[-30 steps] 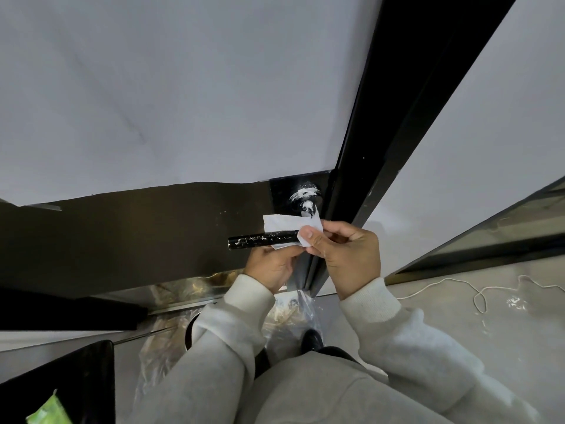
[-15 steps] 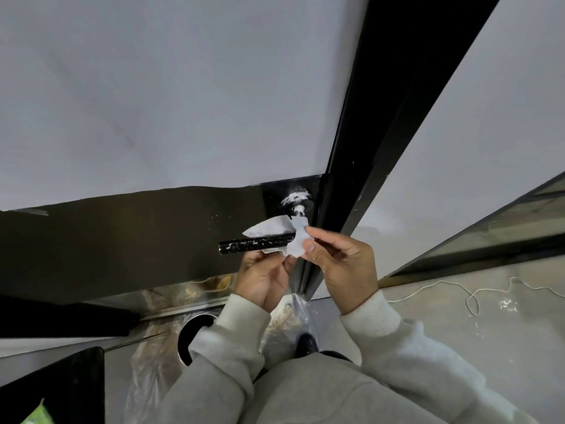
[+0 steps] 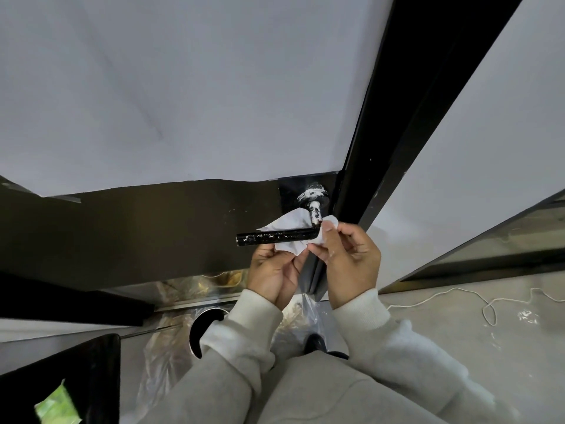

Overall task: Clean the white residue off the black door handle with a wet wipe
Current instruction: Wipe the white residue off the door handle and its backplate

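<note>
A black door handle (image 3: 275, 237) sticks out to the left from a round base (image 3: 313, 194) on the dark door; white residue streaks its bar, neck and base. A white wet wipe (image 3: 289, 223) is looped behind and under the handle near its bend. My left hand (image 3: 273, 272) pinches the wipe's lower end below the bar. My right hand (image 3: 347, 258) pinches the other end at the bend, thumb pressed on the wipe against the handle's corner.
The black door frame (image 3: 397, 142) runs up right of the handle. Clear plastic sheeting (image 3: 165, 347) covers the floor below. A white cord (image 3: 477, 301) lies on the floor at right. A black object with a green packet (image 3: 56, 407) sits bottom left.
The view has tilted up a little. My hands spread the wipe around the handle's bend, and my right hand shifted toward the handle's neck; more of the neck shows now.
</note>
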`<action>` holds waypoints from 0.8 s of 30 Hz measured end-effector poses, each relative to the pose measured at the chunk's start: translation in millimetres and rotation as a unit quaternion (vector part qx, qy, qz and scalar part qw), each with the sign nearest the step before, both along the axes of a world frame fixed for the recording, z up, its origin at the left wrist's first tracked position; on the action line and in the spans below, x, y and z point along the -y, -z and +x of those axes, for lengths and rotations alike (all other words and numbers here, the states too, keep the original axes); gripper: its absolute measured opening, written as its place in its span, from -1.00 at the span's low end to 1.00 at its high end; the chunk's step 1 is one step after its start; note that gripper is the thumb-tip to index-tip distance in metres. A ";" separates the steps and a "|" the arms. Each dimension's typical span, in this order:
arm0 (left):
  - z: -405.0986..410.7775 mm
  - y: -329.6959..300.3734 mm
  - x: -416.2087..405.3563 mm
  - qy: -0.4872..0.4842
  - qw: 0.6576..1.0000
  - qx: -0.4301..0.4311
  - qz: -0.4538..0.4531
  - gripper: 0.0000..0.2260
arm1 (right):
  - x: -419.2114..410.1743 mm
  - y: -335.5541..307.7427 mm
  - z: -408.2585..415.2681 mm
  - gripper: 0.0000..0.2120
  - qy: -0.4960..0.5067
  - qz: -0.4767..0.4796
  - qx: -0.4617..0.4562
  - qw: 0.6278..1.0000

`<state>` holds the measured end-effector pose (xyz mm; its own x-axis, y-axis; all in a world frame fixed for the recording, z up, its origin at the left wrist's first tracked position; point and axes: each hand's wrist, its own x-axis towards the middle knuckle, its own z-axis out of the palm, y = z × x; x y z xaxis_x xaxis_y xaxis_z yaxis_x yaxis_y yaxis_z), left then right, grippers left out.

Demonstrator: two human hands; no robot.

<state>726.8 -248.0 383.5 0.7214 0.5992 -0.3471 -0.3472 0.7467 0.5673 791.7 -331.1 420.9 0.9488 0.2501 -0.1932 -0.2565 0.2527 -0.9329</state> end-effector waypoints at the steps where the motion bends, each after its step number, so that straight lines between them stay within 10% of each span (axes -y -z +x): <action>1: -0.8 -0.5 -0.3 0.004 1.000 -0.001 -0.007 -0.63 | 0.0 -0.2 0.2 -0.94 -0.003 0.006 -0.007 1.000; 16: 6.8 -6.4 6.8 0.055 0.998 0.015 0.020 -0.69 | 9.6 4.2 10.4 -0.69 -0.062 0.072 -0.039 0.995; 19: 12.7 1.1 12.0 0.046 0.998 -0.001 -0.052 -0.59 | 12.4 6.7 10.3 -0.70 -0.090 -0.057 0.108 0.988; 24: 3.9 2.8 19.9 0.043 0.998 -0.014 -0.034 -0.72 | 13.8 6.3 19.1 -0.71 -0.125 -0.240 0.415 0.869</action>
<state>730.7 -267.9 380.7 0.7584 0.5106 -0.4052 -0.2656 0.8098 0.5232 810.8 -344.9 414.6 0.7388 0.5480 0.3923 0.5640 -0.1840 -0.8050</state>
